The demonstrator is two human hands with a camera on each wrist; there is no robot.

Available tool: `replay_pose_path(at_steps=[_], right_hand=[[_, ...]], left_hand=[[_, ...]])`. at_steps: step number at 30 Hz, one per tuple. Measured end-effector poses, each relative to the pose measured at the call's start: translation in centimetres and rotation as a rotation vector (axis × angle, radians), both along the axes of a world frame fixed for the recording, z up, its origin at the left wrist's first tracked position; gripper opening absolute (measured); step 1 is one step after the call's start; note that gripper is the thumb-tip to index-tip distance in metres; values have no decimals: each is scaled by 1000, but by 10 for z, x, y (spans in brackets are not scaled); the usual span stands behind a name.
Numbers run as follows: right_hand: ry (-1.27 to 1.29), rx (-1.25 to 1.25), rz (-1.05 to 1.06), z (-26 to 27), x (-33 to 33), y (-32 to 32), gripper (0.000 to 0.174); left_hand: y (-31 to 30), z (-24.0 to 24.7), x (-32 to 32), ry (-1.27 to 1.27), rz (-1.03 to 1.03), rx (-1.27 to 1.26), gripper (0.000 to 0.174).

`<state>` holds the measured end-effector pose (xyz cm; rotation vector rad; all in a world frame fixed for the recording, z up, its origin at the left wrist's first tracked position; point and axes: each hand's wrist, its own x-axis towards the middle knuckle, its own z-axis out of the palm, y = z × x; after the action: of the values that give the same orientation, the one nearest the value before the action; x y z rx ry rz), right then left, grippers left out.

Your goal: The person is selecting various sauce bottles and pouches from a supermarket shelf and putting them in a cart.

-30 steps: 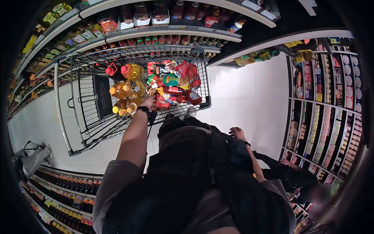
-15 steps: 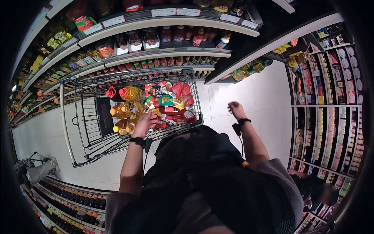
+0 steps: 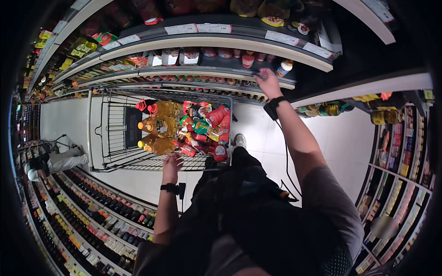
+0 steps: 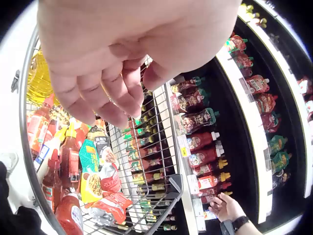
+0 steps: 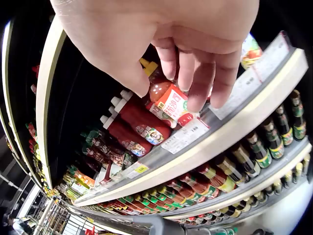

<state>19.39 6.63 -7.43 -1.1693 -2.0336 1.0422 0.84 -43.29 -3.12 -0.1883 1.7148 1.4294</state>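
Observation:
My right hand (image 3: pixel 268 83) reaches to a shelf of sauces, its fingers loosely bent. In the right wrist view those fingers hang just in front of a red sauce bottle (image 5: pixel 173 100) with a yellow cap and a red-and-white label. Dark red bottles with white caps (image 5: pixel 134 120) stand beside it. My left hand (image 3: pixel 171 166) hovers by the near side of the shopping cart (image 3: pixel 90 129), fingers relaxed and holding nothing. Inside the cart are large bottles of yellow oil (image 3: pixel 163 126), red sauce bottles (image 4: pixel 70 166) and several bright pouches (image 3: pixel 216 117).
Shelf edges with price labels (image 3: pixel 214 28) run along the far side, above and beside the cart. A white bottle (image 3: pixel 284 68) stands right of my right hand. Another person (image 3: pixel 64 161) is down the aisle at left. Shelves (image 3: pixel 400 184) line the right.
My right hand has risen from my side and gone forward to the sauce shelf. My left hand has drawn back from the goods in the cart toward its near side.

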Motion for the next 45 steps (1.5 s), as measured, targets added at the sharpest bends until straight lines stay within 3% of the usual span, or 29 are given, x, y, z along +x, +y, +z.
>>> replay_pose_path(at_steps=[3,7,11,15,17,19,21,23,24,27,33,34,35,38,40,43,45], right_hand=[[-84,226,-19,23,-36,34,44],[-219,3,63,65,-60,50,36],[-247,94,-6,52,-69,58,34],[-122,114,13,45,-53,60,38],[32,28,94,65,-25,45,30],[272,162,61,52,6,34,23],[419,-215,35,27,40,23,20],[635,-776,-47,52,67,-3,20],[646,-931,55,33,84,-9,22],[513,-1168,225,6,101,-49,26],[397,-1324,416,55,66,-159,33],[368,-1371,420,56,59,-174,36],[382,-1415,464,58,52,-185,39],[358,-1405,515,72,53,-202,45],[325,-1413,502,89,69,-211,48],[166,-1206,326,68,93,-229,36],[127,-1071,123,45,115,-256,37]], left_hand=[[16,27,30,32,4,-42,22],[20,41,56,90,38,-116,23],[22,56,71,99,68,-156,23],[30,63,73,100,119,-159,22],[33,65,71,133,121,-149,21],[34,68,69,162,123,-147,21],[45,70,58,164,114,-96,21],[69,83,57,58,153,6,24],[75,81,56,41,98,60,26],[118,83,55,-14,-85,119,30],[174,76,79,-163,-671,146,38],[178,74,86,-122,-753,190,46],[175,77,85,-104,-910,-18,51],[143,62,70,-244,-847,29,49],[119,71,62,-417,-597,-40,43],[71,46,32,-539,-526,183,35],[40,50,17,-544,-473,318,47]])
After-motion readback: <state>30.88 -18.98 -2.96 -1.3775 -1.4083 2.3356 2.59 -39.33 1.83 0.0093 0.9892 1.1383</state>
